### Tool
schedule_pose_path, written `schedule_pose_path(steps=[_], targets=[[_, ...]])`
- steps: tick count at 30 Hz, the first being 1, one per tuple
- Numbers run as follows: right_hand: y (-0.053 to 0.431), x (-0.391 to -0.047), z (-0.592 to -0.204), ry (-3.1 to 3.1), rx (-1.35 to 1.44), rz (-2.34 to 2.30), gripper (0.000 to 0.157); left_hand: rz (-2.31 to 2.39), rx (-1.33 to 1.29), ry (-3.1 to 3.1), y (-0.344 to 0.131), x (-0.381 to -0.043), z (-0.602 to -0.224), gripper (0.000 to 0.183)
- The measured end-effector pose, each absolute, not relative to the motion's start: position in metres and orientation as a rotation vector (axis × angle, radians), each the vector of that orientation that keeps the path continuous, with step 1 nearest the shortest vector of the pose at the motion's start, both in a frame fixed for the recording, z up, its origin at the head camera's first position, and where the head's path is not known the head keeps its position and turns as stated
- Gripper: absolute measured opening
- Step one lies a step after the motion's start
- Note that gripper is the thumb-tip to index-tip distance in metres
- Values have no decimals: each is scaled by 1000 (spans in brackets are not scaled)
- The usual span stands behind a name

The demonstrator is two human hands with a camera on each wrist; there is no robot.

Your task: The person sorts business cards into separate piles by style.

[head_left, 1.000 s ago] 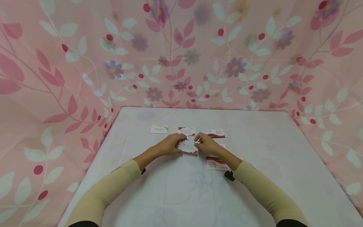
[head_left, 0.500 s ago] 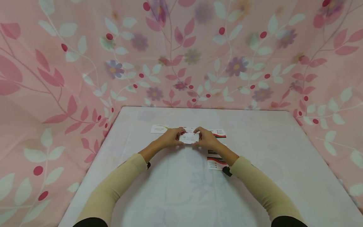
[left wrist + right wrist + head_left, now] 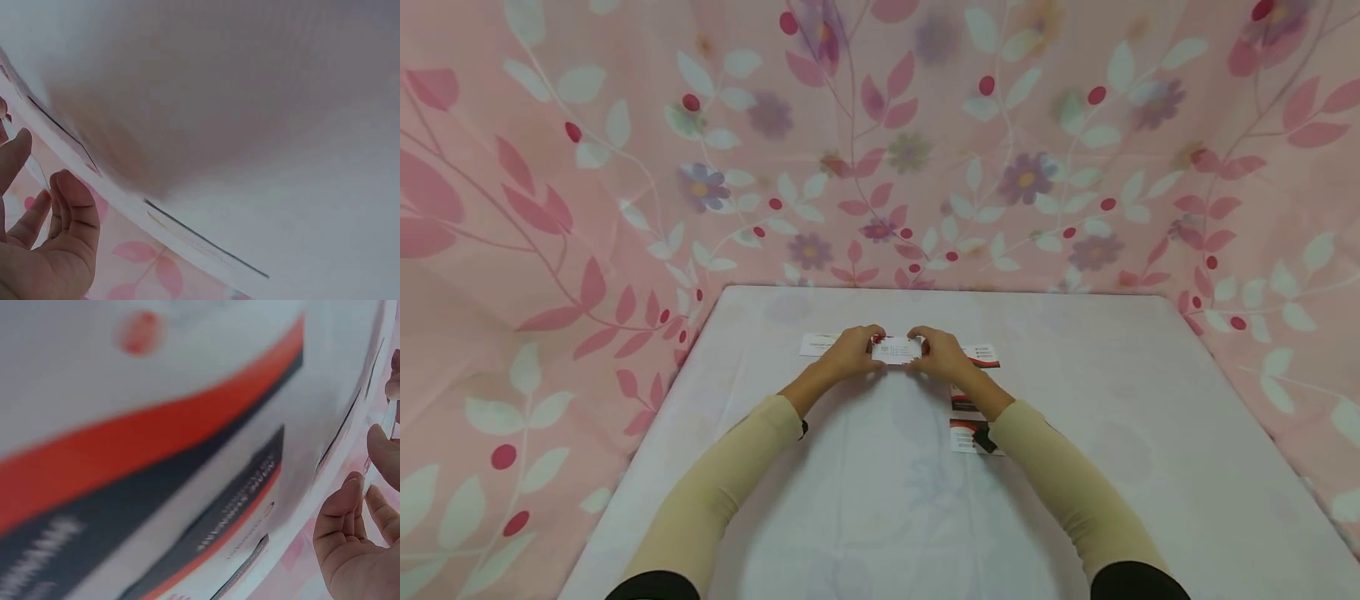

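Observation:
Both hands hold one white business card with small red floral marks, at the far middle of the table. My left hand pinches its left end between thumb and fingers, and my right hand does the same at the right end. Seen edge-on, the card appears lifted off the table in the left wrist view. In the right wrist view the right hand grips the thin card edge. Whether it is a single card or more cannot be told. The table spot behind it is hidden.
A white card lies left of the hands. Red-and-black cards lie to the right: one at the back, one mid-way, one nearer, partly covered by the right arm. Pink floral cloth hangs behind the white table.
Both hands have moved the card away from the body, over where another red-floral card lay visible. The right fingers shifted from the card's right edge to a thumb-and-finger pinch.

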State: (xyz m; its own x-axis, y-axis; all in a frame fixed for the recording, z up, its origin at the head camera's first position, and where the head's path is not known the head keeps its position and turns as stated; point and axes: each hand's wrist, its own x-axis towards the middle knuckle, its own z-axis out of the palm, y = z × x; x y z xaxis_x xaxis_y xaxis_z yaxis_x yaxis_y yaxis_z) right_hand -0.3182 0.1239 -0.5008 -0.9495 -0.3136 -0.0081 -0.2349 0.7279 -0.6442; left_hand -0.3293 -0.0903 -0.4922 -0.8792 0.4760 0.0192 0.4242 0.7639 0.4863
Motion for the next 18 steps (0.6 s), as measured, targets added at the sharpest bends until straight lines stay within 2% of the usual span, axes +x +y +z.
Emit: schedule_pose_path(steps=[18], targets=[[113, -339, -504, 2733, -313, -896, 56, 727, 572, 2782, -83, -350, -500, 52]])
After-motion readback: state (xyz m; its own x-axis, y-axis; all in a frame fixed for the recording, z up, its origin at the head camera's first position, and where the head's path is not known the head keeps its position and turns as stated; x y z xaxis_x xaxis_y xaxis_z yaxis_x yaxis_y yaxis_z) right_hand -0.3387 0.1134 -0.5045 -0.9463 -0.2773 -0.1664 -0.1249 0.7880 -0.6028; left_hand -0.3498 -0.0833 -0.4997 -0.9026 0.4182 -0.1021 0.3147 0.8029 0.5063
